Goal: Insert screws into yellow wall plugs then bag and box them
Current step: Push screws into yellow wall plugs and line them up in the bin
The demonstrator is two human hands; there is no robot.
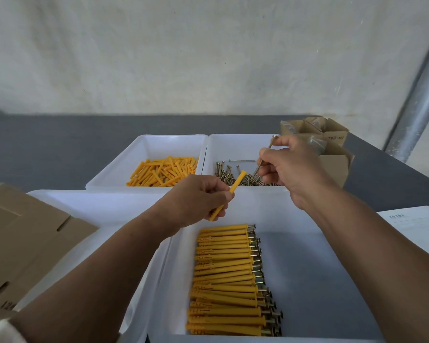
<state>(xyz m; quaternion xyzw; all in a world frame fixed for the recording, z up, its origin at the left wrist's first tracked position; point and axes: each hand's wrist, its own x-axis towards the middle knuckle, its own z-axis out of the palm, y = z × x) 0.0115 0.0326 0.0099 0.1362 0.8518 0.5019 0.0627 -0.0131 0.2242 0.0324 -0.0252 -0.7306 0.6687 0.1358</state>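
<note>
Above the grey table (60, 147), the left grip (196, 198) holds a plug (237, 180) slanting up-right. The right grip (292, 167) pinches a screw (257, 167), tip just beyond the plug's mouth.

On the grey worktop (60, 149), four white plastic bins stand in two rows. The far-left bin (144, 144) holds loose yellow plastic wall plugs (164, 172). The far-right bin (223, 144) is just beside it and holds metal screws (233, 174). In front, the near-right bin (307, 219) holds a row of screw-fitted yellow plugs (228, 276). The near-left bin (97, 206) has a flat brown cardboard box (22, 231) at its left. Small open cardboard boxes (332, 134) sit right of the far-right bin, and a white paper sheet (416, 224) lies right of the near-right bin.
</note>
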